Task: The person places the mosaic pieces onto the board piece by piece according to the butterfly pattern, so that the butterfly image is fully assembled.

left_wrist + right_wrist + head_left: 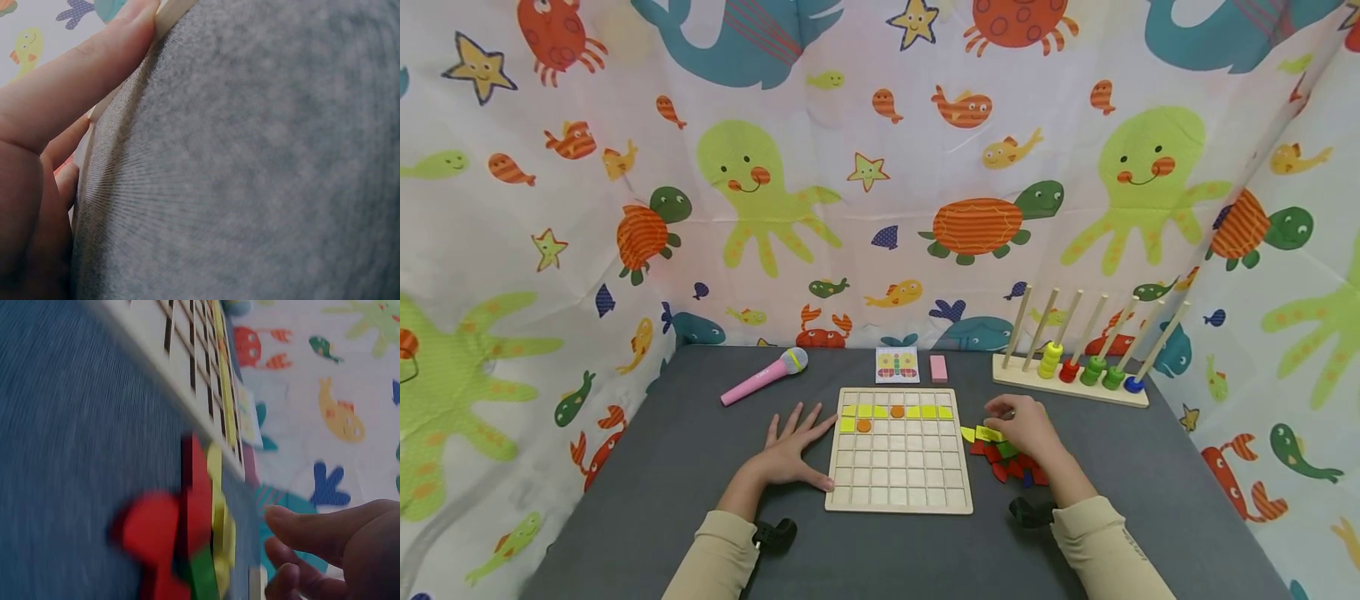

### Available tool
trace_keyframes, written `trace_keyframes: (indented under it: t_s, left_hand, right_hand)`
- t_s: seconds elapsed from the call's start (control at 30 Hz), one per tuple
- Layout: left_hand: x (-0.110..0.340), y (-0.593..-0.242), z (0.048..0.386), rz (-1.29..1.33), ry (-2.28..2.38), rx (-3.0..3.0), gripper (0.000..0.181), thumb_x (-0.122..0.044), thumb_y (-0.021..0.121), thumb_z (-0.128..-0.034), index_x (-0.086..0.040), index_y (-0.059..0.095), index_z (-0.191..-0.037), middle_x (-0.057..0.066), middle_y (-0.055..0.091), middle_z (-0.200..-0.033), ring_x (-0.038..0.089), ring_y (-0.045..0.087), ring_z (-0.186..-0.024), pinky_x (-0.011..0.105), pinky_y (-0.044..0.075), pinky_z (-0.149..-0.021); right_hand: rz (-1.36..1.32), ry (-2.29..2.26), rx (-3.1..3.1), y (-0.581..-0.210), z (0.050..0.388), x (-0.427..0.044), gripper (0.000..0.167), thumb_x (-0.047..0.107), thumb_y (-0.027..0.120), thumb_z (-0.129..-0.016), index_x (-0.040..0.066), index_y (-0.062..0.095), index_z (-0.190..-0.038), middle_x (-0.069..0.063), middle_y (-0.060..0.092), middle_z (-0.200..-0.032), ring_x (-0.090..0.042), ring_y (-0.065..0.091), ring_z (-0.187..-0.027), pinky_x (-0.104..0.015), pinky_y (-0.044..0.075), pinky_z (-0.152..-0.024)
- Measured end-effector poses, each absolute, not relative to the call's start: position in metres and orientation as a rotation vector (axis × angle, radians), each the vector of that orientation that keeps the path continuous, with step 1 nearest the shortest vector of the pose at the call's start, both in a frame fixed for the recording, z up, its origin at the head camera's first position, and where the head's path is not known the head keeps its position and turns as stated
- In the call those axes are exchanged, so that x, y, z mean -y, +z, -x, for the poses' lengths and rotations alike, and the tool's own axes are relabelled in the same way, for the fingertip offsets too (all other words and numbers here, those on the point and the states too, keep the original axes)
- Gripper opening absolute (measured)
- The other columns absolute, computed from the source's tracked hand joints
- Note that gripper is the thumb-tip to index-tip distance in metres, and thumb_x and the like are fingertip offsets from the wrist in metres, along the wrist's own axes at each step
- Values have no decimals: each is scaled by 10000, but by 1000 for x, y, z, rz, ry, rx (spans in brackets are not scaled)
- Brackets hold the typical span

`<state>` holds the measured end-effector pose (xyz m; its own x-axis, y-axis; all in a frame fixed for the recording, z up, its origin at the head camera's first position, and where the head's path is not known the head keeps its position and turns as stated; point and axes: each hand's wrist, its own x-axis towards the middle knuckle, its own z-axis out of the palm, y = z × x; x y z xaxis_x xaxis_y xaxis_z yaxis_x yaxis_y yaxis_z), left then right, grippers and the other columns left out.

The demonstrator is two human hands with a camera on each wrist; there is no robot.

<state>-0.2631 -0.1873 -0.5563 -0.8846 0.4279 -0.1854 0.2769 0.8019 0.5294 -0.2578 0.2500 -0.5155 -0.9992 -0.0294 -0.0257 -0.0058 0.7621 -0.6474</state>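
Observation:
A wooden grid board [898, 503] lies on the table, with yellow squares [928, 412] and two orange round pieces [897, 412] in its upper cells. My left hand [790, 454] lies spread at the board's left side, thumb and a fingertip touching its edge. In the left wrist view the thumb [81, 81] presses on the rim. On the board's right is a pile of loose pieces: yellow [988, 434], red [1000, 472], green [1007, 450] and blue. My right hand [1022, 425] hovers over the pile's far side, fingers bent loosely. Nothing shows between its thumb and fingers [312, 531].
Behind the board lie a patterned picture card [897, 365] and a pink block [938, 368]. A pink toy microphone [763, 379] is at the back left. At the back right stands a wooden peg rack [1067, 383] with coloured rings. A printed curtain [865, 242] hangs behind the table.

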Motion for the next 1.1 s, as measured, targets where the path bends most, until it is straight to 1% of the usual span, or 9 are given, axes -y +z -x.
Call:
trace_keyframes:
  t_s: [0.2,0.33,0.4,0.5,0.6,0.67,0.77,0.93,1.1]
  left_hand:
    - [187,-558,264,-532,722,-2686,1237,-729,833,-586,-376,232,-1608,12,57,-1717,377,-132,-1559,686,-175,-1152]
    - [188,-559,266,-555,760,-2674,1249,-724,838,-590,-342,233,-1615,60,59,-1716,405,-133,-1551,689,-198,-1138]
    - [188,-559,266,-570,784,-2673,1249,-719,841,-591,-328,242,-1615,86,73,-1713,419,-123,-1548,692,-202,-1134]
    - [188,-559,266,-583,783,-2672,1248,-736,827,-599,-335,227,-1617,83,66,-1714,412,-129,-1549,684,-209,-1134]
    - [188,-560,266,-579,778,-2672,1248,-740,826,-597,-336,228,-1616,67,63,-1716,398,-130,-1553,674,-207,-1141]
    - [189,-560,266,-574,771,-2672,1256,-742,827,-592,-334,227,-1617,66,59,-1716,397,-132,-1553,674,-207,-1141]
    - [189,-560,266,-565,764,-2678,1258,-735,836,-585,-340,231,-1615,56,60,-1717,395,-129,-1554,675,-199,-1143]
    - [189,-559,265,-560,739,-2689,1227,-719,834,-605,-361,229,-1612,30,55,-1717,391,-124,-1557,687,-176,-1147]
    - [188,-558,264,-554,744,-2692,1214,-709,837,-607,-363,243,-1608,32,71,-1716,399,-117,-1557,700,-172,-1144]
  right_hand:
    - [53,-976,-2856,-516,250,-273,326,211,766,-907,36,735,-1180,-142,721,-1105,-318,649,-1022,-516,557,-867]
    - [96,-889,-2861,-519,250,-273,411,304,796,-879,41,739,-1189,-165,718,-1153,-347,644,-1061,-554,532,-912]
    - [105,-851,-2873,-521,252,-271,412,324,803,-871,55,750,-1178,-154,722,-1149,-338,647,-1054,-553,532,-913]
    - [89,-822,-2886,-522,256,-270,349,316,814,-861,79,776,-1114,-120,727,-1088,-292,647,-982,-516,547,-869]
    - [43,-869,-2880,-521,261,-269,241,281,812,-866,105,790,-1029,-65,721,-989,-232,621,-882,-428,550,-765]
    - [19,-926,-2874,-519,265,-267,219,282,808,-871,115,787,-1011,-45,715,-946,-209,602,-836,-367,530,-706]
    - [22,-1015,-2867,-512,270,-260,245,283,785,-895,98,776,-1055,-60,716,-957,-205,605,-819,-330,523,-673]
    - [56,-1059,-2878,-499,276,-239,278,258,751,-927,72,746,-1134,-97,718,-1005,-208,613,-827,-327,539,-675]
    - [58,-1132,-2864,-494,281,-213,240,263,767,-913,89,723,-1072,-72,678,-903,-212,576,-771,-303,502,-623]
